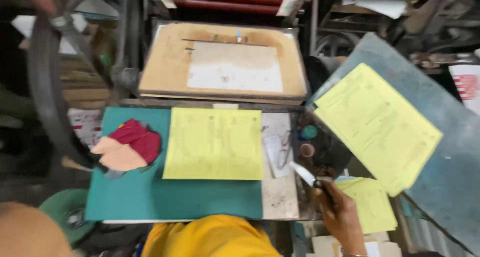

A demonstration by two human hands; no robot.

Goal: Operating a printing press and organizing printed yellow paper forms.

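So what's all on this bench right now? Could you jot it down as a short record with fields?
Setting: cluttered print workshop, seen from above
Right hand: right hand grips a slim white-tipped tool
Left hand: not in view
Centre: yellow printed sheet lying flat on a green board
Left of sheet: red and peach cloth scraps
Right: stack of yellow sheets on a grey-blue slanted surface
Behind: tan press bed bearing a white sheet
Far left: large dark wheel, blurred
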